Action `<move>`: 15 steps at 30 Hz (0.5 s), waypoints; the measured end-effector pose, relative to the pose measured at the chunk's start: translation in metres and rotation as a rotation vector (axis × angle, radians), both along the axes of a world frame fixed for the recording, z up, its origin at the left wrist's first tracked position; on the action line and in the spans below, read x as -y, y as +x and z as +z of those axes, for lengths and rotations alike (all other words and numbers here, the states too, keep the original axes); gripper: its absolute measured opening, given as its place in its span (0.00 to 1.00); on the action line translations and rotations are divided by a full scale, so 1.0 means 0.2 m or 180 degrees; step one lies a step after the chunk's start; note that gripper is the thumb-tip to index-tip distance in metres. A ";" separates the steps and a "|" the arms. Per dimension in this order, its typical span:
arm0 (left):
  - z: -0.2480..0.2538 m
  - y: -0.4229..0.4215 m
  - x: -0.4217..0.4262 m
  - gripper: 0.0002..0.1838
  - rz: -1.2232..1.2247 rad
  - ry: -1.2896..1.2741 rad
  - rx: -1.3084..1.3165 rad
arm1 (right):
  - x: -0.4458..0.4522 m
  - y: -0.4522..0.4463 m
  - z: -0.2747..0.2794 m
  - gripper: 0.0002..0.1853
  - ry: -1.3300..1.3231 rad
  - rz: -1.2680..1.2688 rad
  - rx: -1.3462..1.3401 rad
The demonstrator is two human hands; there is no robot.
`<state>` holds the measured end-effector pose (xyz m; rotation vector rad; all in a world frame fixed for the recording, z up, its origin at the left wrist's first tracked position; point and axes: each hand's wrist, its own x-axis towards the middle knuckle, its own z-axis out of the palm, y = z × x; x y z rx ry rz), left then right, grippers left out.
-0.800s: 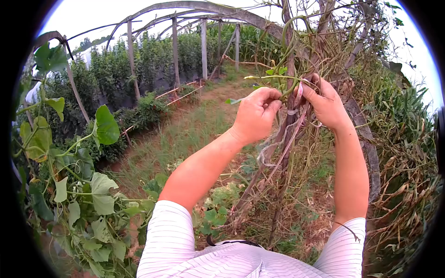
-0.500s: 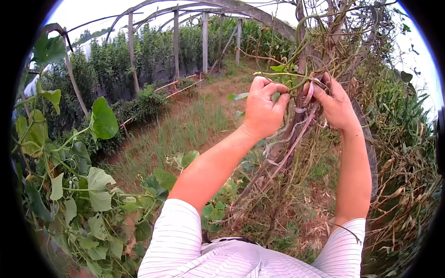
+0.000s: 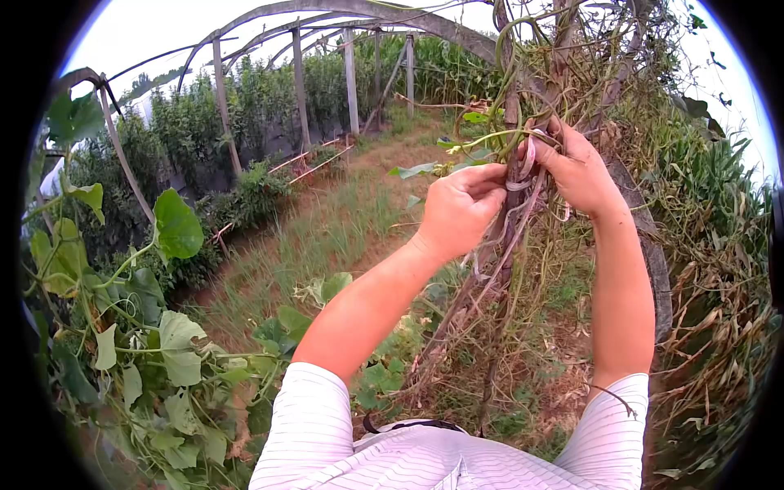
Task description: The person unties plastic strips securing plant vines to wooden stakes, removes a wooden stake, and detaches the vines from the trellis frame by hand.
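Note:
A wooden stake [image 3: 508, 106] wrapped in dry and green vines stands in front of me. A pale pink-white strip [image 3: 529, 155], like a plastic tie, is wound round it, and its lower turns [image 3: 518, 185] circle the stake. My right hand [image 3: 581, 171] is closed at the right side of the stake, thumb and fingers pinching the strip. My left hand [image 3: 462, 211] is closed at the left side, fingertips against the stake; what they grip is hidden. A green vine shoot [image 3: 490, 140] crosses the stake above my left hand, its tip pointing left.
Large-leaved vines [image 3: 180, 347] fill the lower left. Dry corn-like stalks [image 3: 710, 327] stand at the right. An arched frame [image 3: 343, 10] spans overhead, with posts [image 3: 351, 82] and dense shrubs [image 3: 269, 106] behind. A thin twig [image 3: 612, 400] crosses near my right sleeve.
My left hand has moved down and away from the vine shoot to below it. My right hand stays at the strip. The view has shifted slightly, so the stake sits further left.

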<state>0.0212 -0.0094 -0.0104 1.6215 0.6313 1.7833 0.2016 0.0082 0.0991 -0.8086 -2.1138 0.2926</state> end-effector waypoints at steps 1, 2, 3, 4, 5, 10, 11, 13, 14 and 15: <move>0.00 -0.01 -0.01 0.15 0.0003 0.0005 -0.0011 | 0.00 0.00 0.00 0.13 -0.0035 0.0106 -0.0025; 0.01 -0.02 -0.02 0.15 -0.0088 -0.0007 -0.0038 | -0.01 0.00 0.00 0.13 -0.0024 0.0111 -0.0039; 0.01 -0.03 -0.03 0.16 -0.0185 -0.0024 -0.0075 | -0.02 0.00 0.00 0.14 -0.0021 0.0125 -0.0014; 0.01 -0.04 -0.03 0.16 -0.0196 -0.0025 -0.0096 | -0.03 0.01 0.00 0.14 -0.0026 0.0128 0.0012; 0.01 -0.05 -0.03 0.15 -0.0358 -0.0049 0.0004 | -0.02 0.02 -0.01 0.14 -0.0023 0.0114 -0.0011; 0.03 0.07 0.06 0.11 0.0805 0.0342 -0.0304 | -0.02 0.02 -0.01 0.15 0.0260 -0.0227 0.0119; 0.02 0.09 0.05 0.11 0.0793 0.0349 -0.0330 | -0.06 0.02 -0.02 0.15 0.0196 -0.0117 0.0047; 0.01 0.13 0.03 0.14 0.1444 0.1116 -0.0592 | -0.08 0.03 -0.02 0.15 0.0170 -0.0064 0.0016; 0.01 0.14 0.01 0.15 0.1854 0.1462 -0.0857 | -0.09 0.03 -0.02 0.14 0.0281 -0.0115 0.0079; 0.03 0.15 0.01 0.15 0.1847 0.1466 -0.0875 | -0.08 0.03 -0.02 0.14 0.0384 -0.0162 0.0146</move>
